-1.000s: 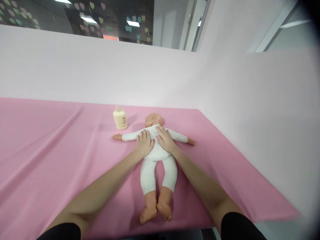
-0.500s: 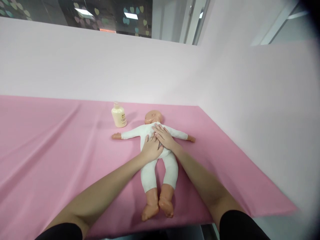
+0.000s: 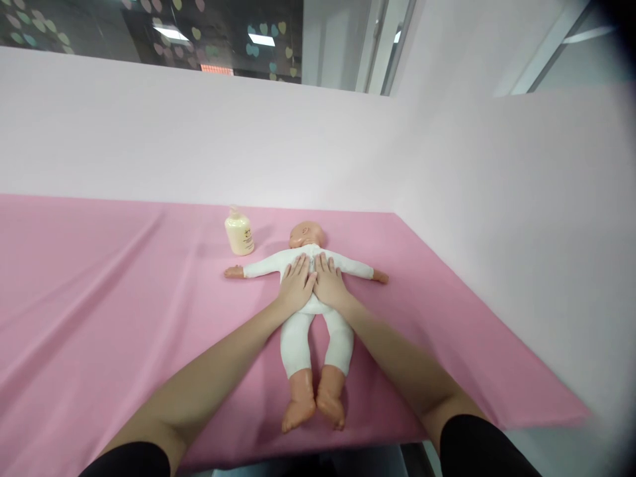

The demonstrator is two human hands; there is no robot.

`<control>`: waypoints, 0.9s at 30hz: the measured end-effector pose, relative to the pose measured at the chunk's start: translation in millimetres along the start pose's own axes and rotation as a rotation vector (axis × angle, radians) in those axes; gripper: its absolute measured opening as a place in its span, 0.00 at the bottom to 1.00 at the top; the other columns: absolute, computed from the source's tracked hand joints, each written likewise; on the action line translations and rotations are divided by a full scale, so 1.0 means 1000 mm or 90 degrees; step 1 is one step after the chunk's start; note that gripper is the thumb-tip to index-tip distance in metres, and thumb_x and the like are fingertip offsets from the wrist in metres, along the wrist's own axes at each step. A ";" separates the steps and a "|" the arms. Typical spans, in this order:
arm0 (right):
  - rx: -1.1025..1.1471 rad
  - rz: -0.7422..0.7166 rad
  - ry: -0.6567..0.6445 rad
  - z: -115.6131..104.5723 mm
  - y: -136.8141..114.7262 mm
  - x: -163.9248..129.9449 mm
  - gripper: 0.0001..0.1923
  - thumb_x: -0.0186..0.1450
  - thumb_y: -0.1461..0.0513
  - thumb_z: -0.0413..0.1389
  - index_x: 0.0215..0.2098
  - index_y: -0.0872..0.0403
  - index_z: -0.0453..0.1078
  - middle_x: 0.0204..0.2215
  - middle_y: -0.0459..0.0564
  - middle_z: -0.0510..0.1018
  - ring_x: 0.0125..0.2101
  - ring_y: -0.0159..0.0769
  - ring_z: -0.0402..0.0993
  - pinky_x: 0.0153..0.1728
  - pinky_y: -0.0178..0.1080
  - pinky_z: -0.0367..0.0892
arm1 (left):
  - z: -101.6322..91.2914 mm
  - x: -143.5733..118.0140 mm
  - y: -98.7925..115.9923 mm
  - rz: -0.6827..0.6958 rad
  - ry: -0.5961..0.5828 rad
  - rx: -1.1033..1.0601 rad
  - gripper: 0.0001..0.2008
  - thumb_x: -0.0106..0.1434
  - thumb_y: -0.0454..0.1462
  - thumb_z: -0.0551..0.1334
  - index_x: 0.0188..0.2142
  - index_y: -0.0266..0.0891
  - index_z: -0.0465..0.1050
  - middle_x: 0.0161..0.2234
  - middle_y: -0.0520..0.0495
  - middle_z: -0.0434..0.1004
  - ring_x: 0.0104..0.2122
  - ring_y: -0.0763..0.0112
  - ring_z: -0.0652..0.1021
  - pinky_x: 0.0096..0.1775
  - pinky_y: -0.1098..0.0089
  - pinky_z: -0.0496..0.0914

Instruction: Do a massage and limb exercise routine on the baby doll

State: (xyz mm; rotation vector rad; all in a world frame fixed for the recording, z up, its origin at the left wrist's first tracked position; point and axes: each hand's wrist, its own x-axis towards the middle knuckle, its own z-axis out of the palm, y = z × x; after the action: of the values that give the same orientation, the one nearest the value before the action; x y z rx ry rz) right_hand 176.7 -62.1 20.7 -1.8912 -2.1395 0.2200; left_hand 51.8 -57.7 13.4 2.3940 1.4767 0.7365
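Observation:
A baby doll (image 3: 297, 341) with a white cloth body lies stretched out, its head away from me and turned to the left, arms spread to the sides. My left hand (image 3: 297, 285) rests flat on the left side of its torso, fingers pointing toward the head. On the right side of the torso lies my right hand (image 3: 330, 283), also flat with its fingers extended. The two hands are side by side, thumbs close together at the middle. Both palms are hidden against the cloth.
A pale yellow pump bottle (image 3: 239, 233) stands beyond the doll's left-side arm. Pink cloth (image 3: 124, 298) with several wrinkles covers the table. A white wall (image 3: 199, 139) rises behind, another wall (image 3: 527, 218) stands at the right, and a window (image 3: 223, 40) is above.
My right hand has slid back and right from the upper middle of the torso, off the left fingers. My left hand has shifted slightly left and forward, so both now lie side by side.

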 end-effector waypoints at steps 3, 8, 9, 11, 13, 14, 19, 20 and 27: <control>-0.023 0.002 0.001 0.001 -0.010 -0.007 0.31 0.68 0.60 0.35 0.67 0.64 0.39 0.67 0.59 0.40 0.65 0.58 0.36 0.60 0.61 0.44 | 0.000 0.001 -0.004 0.001 0.001 0.004 0.27 0.69 0.42 0.41 0.64 0.34 0.50 0.66 0.41 0.46 0.66 0.61 0.48 0.63 0.52 0.45; -0.047 -0.060 -0.014 0.000 -0.011 -0.008 0.32 0.67 0.61 0.35 0.67 0.65 0.39 0.67 0.60 0.40 0.66 0.52 0.36 0.61 0.61 0.41 | 0.002 0.003 -0.009 0.011 0.011 0.010 0.26 0.69 0.42 0.41 0.64 0.36 0.51 0.66 0.42 0.46 0.66 0.60 0.48 0.63 0.52 0.45; -0.050 -0.079 -0.021 0.000 -0.010 -0.008 0.32 0.67 0.61 0.36 0.67 0.65 0.39 0.67 0.60 0.40 0.66 0.51 0.36 0.61 0.60 0.41 | 0.003 0.004 -0.009 0.011 0.013 0.011 0.26 0.69 0.43 0.41 0.64 0.36 0.51 0.66 0.42 0.46 0.66 0.60 0.48 0.63 0.52 0.45; -0.055 -0.118 -0.034 -0.001 -0.007 -0.006 0.33 0.66 0.61 0.36 0.67 0.67 0.38 0.67 0.60 0.39 0.66 0.50 0.35 0.62 0.59 0.41 | 0.002 0.005 -0.010 0.007 0.015 0.011 0.26 0.69 0.42 0.41 0.64 0.36 0.51 0.66 0.42 0.45 0.66 0.60 0.48 0.63 0.52 0.45; -0.058 -0.159 -0.042 -0.003 -0.006 -0.005 0.33 0.66 0.60 0.37 0.67 0.67 0.38 0.67 0.61 0.38 0.66 0.50 0.36 0.62 0.59 0.40 | 0.000 0.006 -0.010 0.001 0.013 0.011 0.27 0.69 0.42 0.41 0.64 0.35 0.50 0.66 0.42 0.45 0.66 0.60 0.48 0.63 0.53 0.45; -0.058 -0.183 -0.042 -0.004 -0.005 -0.004 0.33 0.66 0.60 0.37 0.67 0.67 0.38 0.67 0.62 0.38 0.66 0.50 0.36 0.62 0.59 0.40 | -0.001 0.006 -0.010 -0.001 0.014 0.011 0.27 0.69 0.42 0.42 0.64 0.35 0.50 0.66 0.42 0.45 0.66 0.61 0.48 0.63 0.53 0.45; -0.024 -0.310 -0.044 -0.008 -0.002 -0.003 0.31 0.67 0.61 0.41 0.66 0.63 0.44 0.66 0.63 0.47 0.66 0.47 0.40 0.62 0.57 0.40 | -0.003 0.009 -0.015 -0.024 0.032 -0.008 0.27 0.69 0.42 0.42 0.64 0.34 0.48 0.66 0.40 0.46 0.66 0.59 0.48 0.62 0.51 0.47; -0.012 -0.334 -0.049 -0.008 0.000 -0.003 0.30 0.67 0.61 0.43 0.65 0.62 0.47 0.65 0.62 0.51 0.66 0.46 0.42 0.62 0.56 0.39 | -0.004 0.010 -0.016 -0.028 0.038 -0.012 0.27 0.69 0.42 0.42 0.64 0.34 0.48 0.66 0.40 0.46 0.65 0.58 0.49 0.62 0.50 0.47; 0.101 -0.437 -0.041 -0.003 0.009 0.009 0.14 0.64 0.64 0.51 0.46 0.53 0.73 0.50 0.53 0.75 0.56 0.40 0.64 0.62 0.54 0.42 | -0.005 0.011 -0.022 -0.029 0.043 -0.015 0.26 0.69 0.40 0.42 0.64 0.33 0.49 0.66 0.40 0.46 0.65 0.56 0.49 0.62 0.51 0.48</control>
State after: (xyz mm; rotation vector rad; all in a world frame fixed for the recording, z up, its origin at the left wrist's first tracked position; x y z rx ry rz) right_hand 185.0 -52.1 21.7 -0.9917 -2.5748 0.2909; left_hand 36.5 -38.6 10.8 2.3316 1.5340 0.8263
